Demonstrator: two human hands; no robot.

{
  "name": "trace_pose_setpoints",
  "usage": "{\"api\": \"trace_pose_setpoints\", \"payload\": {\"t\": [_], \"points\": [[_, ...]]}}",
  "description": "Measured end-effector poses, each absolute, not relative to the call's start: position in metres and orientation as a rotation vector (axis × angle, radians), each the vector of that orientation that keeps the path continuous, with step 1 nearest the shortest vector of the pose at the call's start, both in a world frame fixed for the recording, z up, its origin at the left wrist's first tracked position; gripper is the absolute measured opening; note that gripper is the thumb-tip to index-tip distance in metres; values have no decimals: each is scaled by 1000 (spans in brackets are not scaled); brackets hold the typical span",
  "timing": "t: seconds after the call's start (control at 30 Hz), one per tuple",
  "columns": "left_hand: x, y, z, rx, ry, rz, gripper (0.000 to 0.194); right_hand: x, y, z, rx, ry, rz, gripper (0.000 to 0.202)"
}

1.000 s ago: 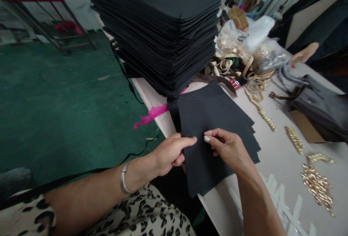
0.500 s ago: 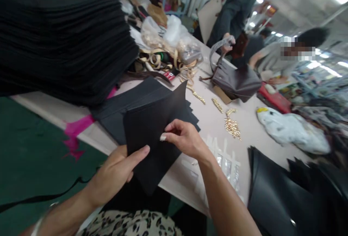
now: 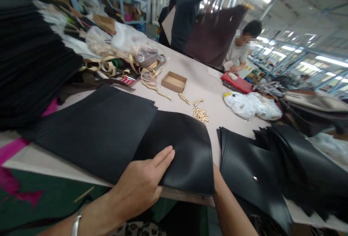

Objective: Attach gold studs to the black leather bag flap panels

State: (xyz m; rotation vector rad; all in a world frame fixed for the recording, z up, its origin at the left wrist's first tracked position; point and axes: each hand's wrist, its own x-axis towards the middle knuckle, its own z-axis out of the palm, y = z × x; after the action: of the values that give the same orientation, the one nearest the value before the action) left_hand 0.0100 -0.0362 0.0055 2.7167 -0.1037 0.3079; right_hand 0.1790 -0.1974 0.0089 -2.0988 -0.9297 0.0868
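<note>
A smooth black leather piece (image 3: 187,149) lies at the table's near edge, overlapping a low pile of matte black sheets (image 3: 95,131). My left hand (image 3: 144,181) rests on the piece's near left corner, fingers stretched flat on top and thumb hidden below. My right forearm runs up to the piece's near right corner and the right hand is hidden under it. Just to the right lies a pile of glossy black pieces (image 3: 250,170), one with a metal snap.
A tall stack of black sheets (image 3: 29,69) fills the left. On the beige table (image 3: 195,73) lie gold chain bits (image 3: 200,113), a small cardboard box (image 3: 174,81), plastic bags (image 3: 119,42) and a white bag (image 3: 252,105). Two people (image 3: 187,11) work at the far side.
The black piece I held up has been turned over and laid down to the right, smooth side up. My left hand moved onto it, my right hand went beneath. The view swung right.
</note>
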Motion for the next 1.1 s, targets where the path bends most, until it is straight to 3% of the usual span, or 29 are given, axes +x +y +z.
{"api": "trace_pose_setpoints", "payload": {"t": [0.13, 0.23, 0.4, 0.87, 1.1], "points": [[26, -57, -7, 2786, -71, -73, 78, 213, -227, -1, -2336, -972, 110, 18], [27, -60, -14, 2800, -94, -161, 76, 255, -240, -2, -2567, -901, 59, 26], [23, -59, -20, 2816, -111, -177, 76, 322, -236, -1, -2832, -779, -17, 38], [19, -56, -32, 2777, -182, -127, 72, 368, -188, 4, -3164, -845, 309, 25], [14, -60, -40, 2825, -170, -17, 73, 368, -176, -2, -3279, -818, 162, 23]]}}
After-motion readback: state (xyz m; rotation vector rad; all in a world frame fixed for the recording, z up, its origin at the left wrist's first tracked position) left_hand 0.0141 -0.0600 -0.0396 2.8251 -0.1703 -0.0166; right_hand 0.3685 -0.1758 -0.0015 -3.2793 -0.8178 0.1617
